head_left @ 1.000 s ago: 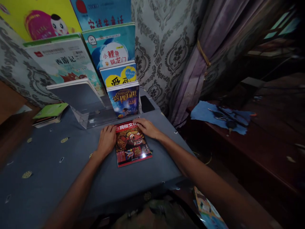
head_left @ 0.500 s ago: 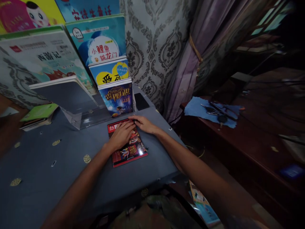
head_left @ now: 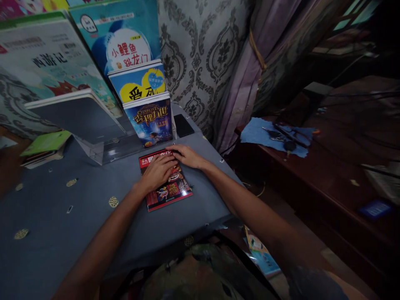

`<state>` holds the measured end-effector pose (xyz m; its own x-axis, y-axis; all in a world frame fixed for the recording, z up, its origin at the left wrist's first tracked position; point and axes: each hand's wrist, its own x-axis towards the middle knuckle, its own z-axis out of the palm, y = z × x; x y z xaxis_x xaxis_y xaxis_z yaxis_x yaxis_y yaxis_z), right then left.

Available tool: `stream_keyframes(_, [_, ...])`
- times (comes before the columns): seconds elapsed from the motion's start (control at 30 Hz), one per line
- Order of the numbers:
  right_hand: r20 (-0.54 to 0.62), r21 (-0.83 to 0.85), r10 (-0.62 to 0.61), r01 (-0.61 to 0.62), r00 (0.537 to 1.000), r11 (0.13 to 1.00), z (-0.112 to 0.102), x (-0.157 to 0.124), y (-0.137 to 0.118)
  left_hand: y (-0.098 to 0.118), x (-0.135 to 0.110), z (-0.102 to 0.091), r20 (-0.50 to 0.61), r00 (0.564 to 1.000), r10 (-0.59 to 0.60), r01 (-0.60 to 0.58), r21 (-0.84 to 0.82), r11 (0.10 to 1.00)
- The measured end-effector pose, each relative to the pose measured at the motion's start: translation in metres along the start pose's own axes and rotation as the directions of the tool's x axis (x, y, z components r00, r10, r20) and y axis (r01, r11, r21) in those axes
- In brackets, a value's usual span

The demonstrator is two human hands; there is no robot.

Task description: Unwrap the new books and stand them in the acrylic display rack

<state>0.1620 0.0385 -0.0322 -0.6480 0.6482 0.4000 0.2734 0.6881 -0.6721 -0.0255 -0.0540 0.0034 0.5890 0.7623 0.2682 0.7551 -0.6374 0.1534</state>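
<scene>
A red and black book (head_left: 175, 189) with colourful pictures lies closed on the grey-blue tablecloth. My left hand (head_left: 158, 171) rests flat across the upper middle of its cover, fingers stretched forward. At the book's top right corner is my right hand (head_left: 187, 156), its fingers extended over the top edge close to my left fingertips; its thumb is partly hidden. Just beyond them stands a dark blue book (head_left: 153, 121) in a clear stand (head_left: 93, 150), in front of a yellow and blue book (head_left: 134, 89) and a teal book (head_left: 134, 46).
Behind the stand's right end lies a black phone-like slab (head_left: 183, 126). Green and other books (head_left: 46, 143) are stacked at the left. To the right, a dark red table (head_left: 312, 179) carries a blue cloth (head_left: 253, 133) with tools. A purple curtain (head_left: 240, 100) hangs behind.
The camera view has shifted slightly, so the standing books sit higher and further left. Both hands stay on the red book, almost unmoved.
</scene>
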Motion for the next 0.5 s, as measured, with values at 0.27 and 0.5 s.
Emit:
stream_keyframes(0.27, [0.020,-0.040,0.014,-0.013,1.000,0.999,-0.003,-0.001,-0.009,0.012,-0.003,-0.003,0.008,1.000,-0.002,0.002,0.010,1.000])
stream_keyframes(0.5, [0.037,-0.045,0.002,0.000,0.999,0.999,-0.002,-0.001,-0.005,0.014,-0.014,-0.008,0.005,0.998,0.069,-0.068,-0.062,0.996])
